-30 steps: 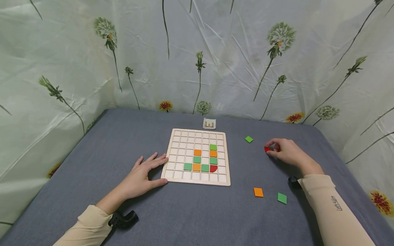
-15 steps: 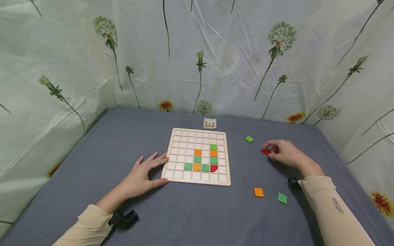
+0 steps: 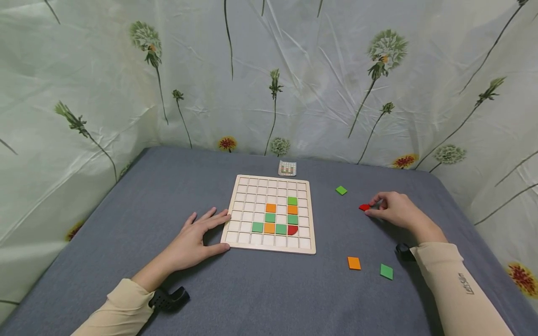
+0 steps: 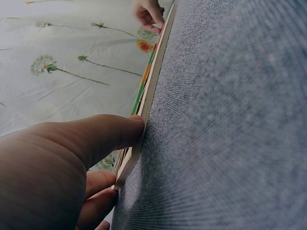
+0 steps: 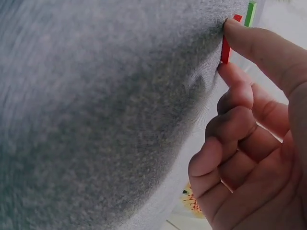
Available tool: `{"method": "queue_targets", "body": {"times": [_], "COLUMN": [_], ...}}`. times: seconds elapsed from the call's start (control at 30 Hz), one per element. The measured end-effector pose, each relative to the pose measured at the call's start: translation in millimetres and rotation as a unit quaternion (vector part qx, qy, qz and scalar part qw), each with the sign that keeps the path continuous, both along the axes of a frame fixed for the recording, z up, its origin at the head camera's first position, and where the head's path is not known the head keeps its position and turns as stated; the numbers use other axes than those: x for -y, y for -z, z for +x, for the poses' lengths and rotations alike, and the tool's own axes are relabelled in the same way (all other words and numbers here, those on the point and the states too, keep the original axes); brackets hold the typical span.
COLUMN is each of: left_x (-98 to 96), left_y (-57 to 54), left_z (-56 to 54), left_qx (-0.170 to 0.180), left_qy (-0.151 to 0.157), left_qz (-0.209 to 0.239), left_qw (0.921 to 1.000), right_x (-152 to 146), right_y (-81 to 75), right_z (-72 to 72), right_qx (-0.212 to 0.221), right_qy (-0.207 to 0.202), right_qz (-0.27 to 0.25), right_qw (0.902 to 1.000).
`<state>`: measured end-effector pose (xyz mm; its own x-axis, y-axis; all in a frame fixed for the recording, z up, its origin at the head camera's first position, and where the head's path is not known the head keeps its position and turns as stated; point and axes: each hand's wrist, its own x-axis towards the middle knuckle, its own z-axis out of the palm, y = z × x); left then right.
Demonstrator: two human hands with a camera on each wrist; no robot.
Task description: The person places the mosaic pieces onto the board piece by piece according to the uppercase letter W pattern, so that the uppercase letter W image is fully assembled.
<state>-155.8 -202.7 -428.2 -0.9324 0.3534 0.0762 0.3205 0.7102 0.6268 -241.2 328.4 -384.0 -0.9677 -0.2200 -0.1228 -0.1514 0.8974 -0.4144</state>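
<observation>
In the head view, a square wooden grid board (image 3: 249, 239) lies on the table. Square green and orange tiles and a red quarter-round tile (image 3: 292, 230) sit in some of its cells. My left hand (image 3: 191, 245) rests with spread, fairly straight fingers against the board's left edge, its thumb by the near left corner. The left wrist view shows that thumb (image 4: 129, 132) touching the board's side. Well right of the board, my right hand (image 3: 395, 210) pinches a red tile (image 3: 364, 207) between thumb and index finger, close to the cloth. The right wrist view shows this red tile (image 5: 226, 49) edge-on.
A light green tile (image 3: 341, 190) lies between board and right hand. Nearer the front are an orange tile (image 3: 354, 263) and a green tile (image 3: 386, 271). Behind the board lies a small printed card (image 3: 287, 168). A flowered curtain (image 3: 319, 93) hangs behind the grey-blue cloth (image 3: 269, 294).
The red tile has turned in my right fingers and more of it shows now. That hand has shifted slightly. My left hand stays at the board.
</observation>
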Motion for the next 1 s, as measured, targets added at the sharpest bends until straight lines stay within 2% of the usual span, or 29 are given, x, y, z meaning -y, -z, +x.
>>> {"method": "queue_targets", "body": {"times": [0.33,0.6,0.87,1.0], "left_x": [0.4,0.6,0.9,1.3], "left_y": [0.6,0.4,0.5,0.4], "left_z": [0.5,0.8,0.8,0.4], "left_qx": [-0.002,-0.001,-0.001,-0.001], "left_qy": [0.002,0.004,0.004,0.005], "left_qz": [0.001,0.004,0.002,0.004], "left_qw": [1.0,1.0,1.0,1.0], "right_x": [5.1,9.9,11.4,13.0], "right_y": [2.2,1.4,4.5,6.0], "right_z": [-1.5,-0.3,3.0,4.5], "right_qx": [0.005,0.04,0.031,0.026], "right_qy": [-0.042,-0.036,-0.045,-0.037], "right_qz": [-0.015,-0.033,-0.048,-0.053], "right_qw": [0.999,0.998,0.9973,0.9976]}}
